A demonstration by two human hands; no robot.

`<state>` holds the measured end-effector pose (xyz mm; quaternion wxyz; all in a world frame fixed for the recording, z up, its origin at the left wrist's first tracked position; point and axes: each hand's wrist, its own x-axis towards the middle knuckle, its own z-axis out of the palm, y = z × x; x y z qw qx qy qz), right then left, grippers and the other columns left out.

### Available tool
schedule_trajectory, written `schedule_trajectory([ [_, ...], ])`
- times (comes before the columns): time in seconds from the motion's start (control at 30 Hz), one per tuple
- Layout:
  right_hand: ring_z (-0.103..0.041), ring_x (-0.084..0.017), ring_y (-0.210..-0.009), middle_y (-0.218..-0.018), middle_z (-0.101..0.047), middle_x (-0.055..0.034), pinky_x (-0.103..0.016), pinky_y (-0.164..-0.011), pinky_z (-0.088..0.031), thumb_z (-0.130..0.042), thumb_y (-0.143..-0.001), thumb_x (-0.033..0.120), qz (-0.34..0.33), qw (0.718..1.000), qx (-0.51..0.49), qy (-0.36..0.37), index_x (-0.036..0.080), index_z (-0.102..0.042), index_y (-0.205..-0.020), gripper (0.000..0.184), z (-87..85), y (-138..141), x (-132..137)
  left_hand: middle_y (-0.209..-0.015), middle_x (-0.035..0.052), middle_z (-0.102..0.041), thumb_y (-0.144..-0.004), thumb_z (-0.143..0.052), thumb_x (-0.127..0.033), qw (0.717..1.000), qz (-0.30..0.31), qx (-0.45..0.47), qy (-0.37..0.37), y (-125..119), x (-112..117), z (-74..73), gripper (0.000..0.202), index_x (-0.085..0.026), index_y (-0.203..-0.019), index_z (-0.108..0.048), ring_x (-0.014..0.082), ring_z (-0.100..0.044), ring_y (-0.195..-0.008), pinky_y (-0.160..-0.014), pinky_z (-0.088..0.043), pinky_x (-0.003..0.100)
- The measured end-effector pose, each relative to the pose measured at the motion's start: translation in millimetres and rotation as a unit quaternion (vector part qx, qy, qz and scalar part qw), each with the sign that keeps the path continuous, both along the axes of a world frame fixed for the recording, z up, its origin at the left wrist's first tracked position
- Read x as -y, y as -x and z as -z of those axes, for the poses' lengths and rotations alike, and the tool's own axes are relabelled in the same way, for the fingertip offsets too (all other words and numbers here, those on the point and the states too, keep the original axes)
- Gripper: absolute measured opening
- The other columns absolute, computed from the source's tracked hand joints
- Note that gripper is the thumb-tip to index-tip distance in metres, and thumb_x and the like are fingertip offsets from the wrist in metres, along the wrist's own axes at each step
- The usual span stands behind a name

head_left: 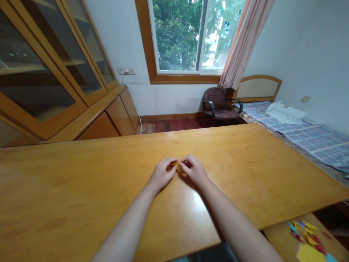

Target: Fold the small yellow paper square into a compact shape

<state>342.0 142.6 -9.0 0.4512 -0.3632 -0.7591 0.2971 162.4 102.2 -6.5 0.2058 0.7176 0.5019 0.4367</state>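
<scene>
Both hands meet over the middle of the wooden table point(89, 182). Between their fingertips is a small yellow piece point(178, 166), perhaps folded paper, though most of it is covered by my fingers. My left hand point(161, 174) pinches its left side, where a bit of dark red also shows. On the other side, the thumb and fingers of my right hand point(194, 169) close on the same piece. Both forearms reach in from the bottom edge of the view.
A lower surface point(280, 236) at the bottom right bears a pile of small colourful pieces point(307, 233) and a yellow sheet point(309, 253). Beyond the table stand a dark red armchair point(218, 103), a bed point(308, 131) and, at left, a glass-doored cabinet point(81, 105).
</scene>
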Motion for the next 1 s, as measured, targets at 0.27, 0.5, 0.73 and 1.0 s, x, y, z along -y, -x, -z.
schedule_trajectory([
  [0.27,-0.061,-0.014,-0.069,-0.079,-0.067,-0.0025,-0.026,-0.065,-0.051,-0.066,-0.082,0.024,-0.004,0.999,-0.011,0.033,0.019,-0.065,-0.083,0.006,2.1,1,-1,-0.102,0.0055,-0.071,-0.084,-0.064,-0.028,0.995,-0.027,0.077,0.051,1,-2,5.1,0.021,-0.020,-0.104,-0.064,0.0178,-0.068,-0.089,-0.083,-0.058,0.032],
  [0.5,-0.062,-0.014,-0.068,-0.078,-0.068,-0.0024,-0.027,-0.066,-0.051,-0.068,-0.082,0.027,-0.009,0.999,-0.020,0.045,0.019,-0.065,-0.083,0.009,1.3,1,0,-0.101,0.0050,-0.071,-0.084,-0.066,-0.031,0.995,-0.017,0.071,0.065,3,-2,6.7,0.022,-0.021,-0.103,-0.067,0.0187,-0.067,-0.092,-0.086,-0.055,0.033],
  [0.73,-0.063,-0.015,-0.075,-0.089,-0.065,-0.0041,-0.026,-0.065,-0.051,-0.069,-0.081,0.030,-0.017,0.997,-0.036,0.061,0.019,-0.063,-0.095,0.018,-5.0,0,3,-0.099,0.0065,-0.071,-0.081,-0.068,-0.034,0.984,-0.026,0.151,0.085,6,-7,12.5,0.026,-0.018,-0.102,-0.067,0.0188,-0.067,-0.090,-0.083,-0.056,0.032],
  [1.0,-0.063,-0.014,-0.073,-0.088,-0.067,-0.0033,-0.026,-0.066,-0.051,-0.068,-0.083,0.033,-0.040,0.995,-0.026,0.092,0.019,-0.060,-0.095,0.020,1.2,2,4,-0.099,0.0058,-0.070,-0.080,-0.069,-0.032,0.977,-0.024,0.187,0.099,6,-7,12.7,0.025,-0.018,-0.100,-0.066,0.0176,-0.067,-0.090,-0.084,-0.056,0.031],
])
